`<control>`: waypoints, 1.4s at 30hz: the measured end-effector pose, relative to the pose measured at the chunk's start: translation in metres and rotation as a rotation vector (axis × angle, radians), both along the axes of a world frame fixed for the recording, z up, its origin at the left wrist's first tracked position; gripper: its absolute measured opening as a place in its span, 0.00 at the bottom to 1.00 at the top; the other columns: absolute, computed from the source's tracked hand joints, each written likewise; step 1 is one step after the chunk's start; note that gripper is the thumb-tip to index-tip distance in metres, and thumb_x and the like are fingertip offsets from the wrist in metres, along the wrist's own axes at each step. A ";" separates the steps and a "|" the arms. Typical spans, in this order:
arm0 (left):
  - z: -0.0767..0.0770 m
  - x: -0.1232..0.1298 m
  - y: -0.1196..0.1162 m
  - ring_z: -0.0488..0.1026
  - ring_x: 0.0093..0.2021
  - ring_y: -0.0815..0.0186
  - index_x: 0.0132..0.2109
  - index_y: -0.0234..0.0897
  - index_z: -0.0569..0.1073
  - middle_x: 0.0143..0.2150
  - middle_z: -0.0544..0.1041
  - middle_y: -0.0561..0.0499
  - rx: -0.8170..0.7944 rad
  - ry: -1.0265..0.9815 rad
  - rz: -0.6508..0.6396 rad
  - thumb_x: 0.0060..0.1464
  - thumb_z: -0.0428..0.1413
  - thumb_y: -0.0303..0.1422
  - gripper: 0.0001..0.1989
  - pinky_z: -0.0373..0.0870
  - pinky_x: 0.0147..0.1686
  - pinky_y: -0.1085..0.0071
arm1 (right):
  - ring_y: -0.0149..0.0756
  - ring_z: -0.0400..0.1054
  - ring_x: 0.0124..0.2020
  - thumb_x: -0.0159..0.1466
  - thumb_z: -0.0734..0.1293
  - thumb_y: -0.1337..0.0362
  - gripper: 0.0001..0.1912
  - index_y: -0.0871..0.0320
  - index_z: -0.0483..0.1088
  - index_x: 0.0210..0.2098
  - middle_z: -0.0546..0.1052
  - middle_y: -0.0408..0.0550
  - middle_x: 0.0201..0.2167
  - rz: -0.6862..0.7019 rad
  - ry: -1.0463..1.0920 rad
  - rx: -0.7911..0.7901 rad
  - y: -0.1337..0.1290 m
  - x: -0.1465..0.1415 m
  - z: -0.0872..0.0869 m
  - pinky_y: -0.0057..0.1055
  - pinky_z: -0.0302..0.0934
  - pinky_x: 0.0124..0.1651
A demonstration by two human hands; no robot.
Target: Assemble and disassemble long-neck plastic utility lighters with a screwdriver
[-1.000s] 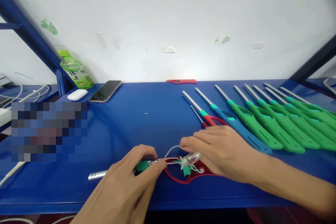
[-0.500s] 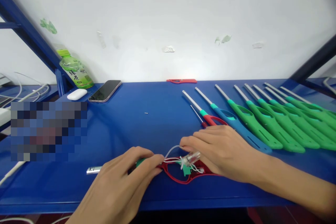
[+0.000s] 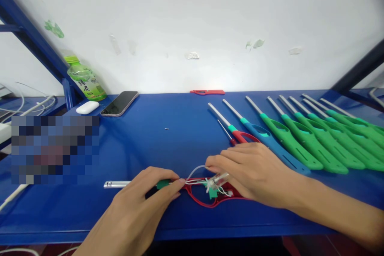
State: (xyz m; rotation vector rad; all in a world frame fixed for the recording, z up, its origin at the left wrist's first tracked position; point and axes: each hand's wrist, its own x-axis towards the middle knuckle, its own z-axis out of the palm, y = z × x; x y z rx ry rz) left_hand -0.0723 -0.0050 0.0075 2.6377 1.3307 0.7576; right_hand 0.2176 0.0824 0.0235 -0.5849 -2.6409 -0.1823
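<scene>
An opened red lighter casing [image 3: 201, 204] lies near the table's front edge, with white wires and a green trigger piece [image 3: 213, 193] showing in it. My left hand [image 3: 144, 200] is closed on the front end of the casing, by a green collar [image 3: 163, 184]; a metal tube [image 3: 116, 184] sticks out to its left. My right hand [image 3: 252, 172] holds a clear fuel tank [image 3: 219, 180] over the casing's middle. A thin translucent hose [image 3: 196, 169] arches between the two hands.
Several green lighters [image 3: 312, 136], a blue lighter [image 3: 279, 150], a red lighter [image 3: 240, 135] and a screwdriver [image 3: 227, 133] lie at right. Behind are a red casing half [image 3: 214, 92], small screw [image 3: 167, 129], phone [image 3: 120, 103], white case [image 3: 87, 107] and green bottle [image 3: 87, 80].
The metal tube and front end of the casing have shifted slightly right and up, and more of the tube shows beside my left hand. My right hand has hardly moved.
</scene>
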 end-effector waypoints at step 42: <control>0.001 0.011 0.009 0.74 0.37 0.77 0.51 0.48 0.82 0.47 0.75 0.55 -0.007 -0.182 0.019 0.76 0.49 0.27 0.17 0.69 0.36 0.83 | 0.35 0.70 0.23 0.76 0.61 0.71 0.11 0.58 0.76 0.46 0.77 0.40 0.26 0.010 0.013 -0.019 0.001 0.000 -0.001 0.34 0.57 0.31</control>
